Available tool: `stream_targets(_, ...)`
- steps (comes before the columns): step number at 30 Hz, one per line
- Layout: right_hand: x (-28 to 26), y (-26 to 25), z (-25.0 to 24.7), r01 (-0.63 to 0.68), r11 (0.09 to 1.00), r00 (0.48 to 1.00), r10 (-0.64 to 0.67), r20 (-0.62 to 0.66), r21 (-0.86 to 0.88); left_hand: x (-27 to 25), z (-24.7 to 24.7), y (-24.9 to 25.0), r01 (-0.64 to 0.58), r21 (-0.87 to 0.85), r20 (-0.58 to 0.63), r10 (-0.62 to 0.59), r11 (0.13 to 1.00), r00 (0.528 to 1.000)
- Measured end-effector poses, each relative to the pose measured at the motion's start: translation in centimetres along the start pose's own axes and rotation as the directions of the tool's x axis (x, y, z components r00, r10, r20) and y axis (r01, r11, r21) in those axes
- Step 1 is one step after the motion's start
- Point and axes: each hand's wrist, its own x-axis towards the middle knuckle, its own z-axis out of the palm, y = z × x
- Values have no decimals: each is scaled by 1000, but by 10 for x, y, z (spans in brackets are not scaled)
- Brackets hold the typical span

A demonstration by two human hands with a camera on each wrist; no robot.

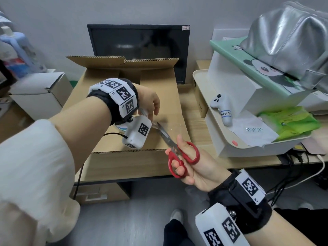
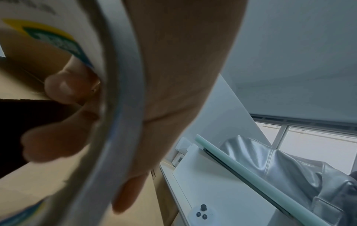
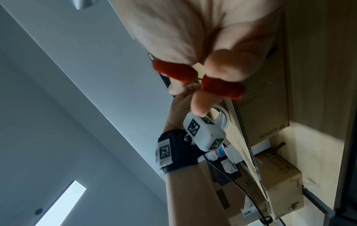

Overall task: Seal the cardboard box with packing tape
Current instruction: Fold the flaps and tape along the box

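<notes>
The cardboard box (image 1: pixel 127 110) lies on the wooden tabletop (image 1: pixel 197 128) in front of a dark monitor (image 1: pixel 138 48), its far flaps standing up and its near top flaps folded flat. A strip of clear packing tape (image 1: pixel 174 127) glints on the top panel near the right edge.

The left hand (image 1: pixel 149 102) reaches in from the left, forearm level above the box, wrist bent downward. Its fingers (image 2: pixel 58 146) curl round the roll of packing tape (image 2: pixel 119 107), thumb on the outer rim, holding it just above the box top; in the head view the roll is mostly hidden behind the wrist camera.

The right hand (image 1: pixel 191 167) comes up from below right, palm turned to the left. Its thumb and fingers are threaded through the red handles of the scissors (image 1: pixel 177 150) and grip them. The blades are parted and point up-left toward the left hand, over the box's near right part.

To the right, a white game controller (image 1: pixel 222 108) lies in a cream tray (image 1: pixel 227 141).
</notes>
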Motion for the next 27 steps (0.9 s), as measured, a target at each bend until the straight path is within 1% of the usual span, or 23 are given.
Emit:
stream_targets(2, -1, -1, -1, -21, 1000, 999, 21, 32, -5, -1, -1, 0, -1, 3, -3, 1, 1000, 1000)
stream_targets(5, -4, -2, -5, -37, 999, 990, 38, 138, -12, -2, -3, -1, 6, -19, 16, -5, 1000, 1000)
stream_targets(9, -16, -12, -10, -59, 988, 947, 100, 306, -141, -3, -2, 0, 19, -11, -7, -19, 1000, 1000)
stream_targets(11, -22, -23, -17, -2, 988, 933, 57, 356, -154, -3, -2, -1, 24, 4, -29, -24, 1000, 999)
stream_targets(13, -29, -36, -23, 125, 984, 941, -77, 331, -129, -3, -3, -2, 29, -18, -26, -30, 999, 999)
stream_targets(14, -32, -43, -25, 190, 974, 950, -152, 273, -122, -3, -3, -2, 34, -37, -18, -35, 999, 999)
stream_targets(15, -33, -50, -27, 241, 960, 961, -215, 175, -144, -4, -3, -2, 37, -47, -13, -38, 998, 999)
stream_targets(16, -30, -55, -29, 270, 941, 963, -267, 44, -205, -5, -3, -2, 36, -50, -13, -37, 998, 999)
stream_targets(17, -25, -57, -34, 267, 915, 945, -310, -103, -301, -5, -3, -3, 31, -46, -17, -31, 998, 999)
stream_targets(18, -15, -57, -41, 219, 887, 913, -334, -236, -407, -5, -3, -3, 22, -40, -20, -22, 999, 1000)
stream_targets(19, -2, -52, -53, 133, 861, 880, -330, -342, -491, -5, -3, -3, 15, -35, -19, -16, 999, 1000)
stream_targets(21, 26, -38, -77, -84, 802, 830, -272, -486, -592, -4, -2, -5, 6, -35, -13, -7, 999, 1000)
stream_targets(23, 50, -19, -103, -260, 699, 773, -263, -577, -666, -3, -1, -7, 1, -46, -15, -1, 999, 1000)
stream_targets(26, 72, 5, -129, -454, 508, 669, -349, -657, -732, -1, -1, -8, 0, -53, -28, -2, 999, 1000)
stream_targets(27, 77, 11, -134, -505, 449, 648, -368, -667, -738, 0, -1, -8, 0, -55, -32, -2, 998, 999)
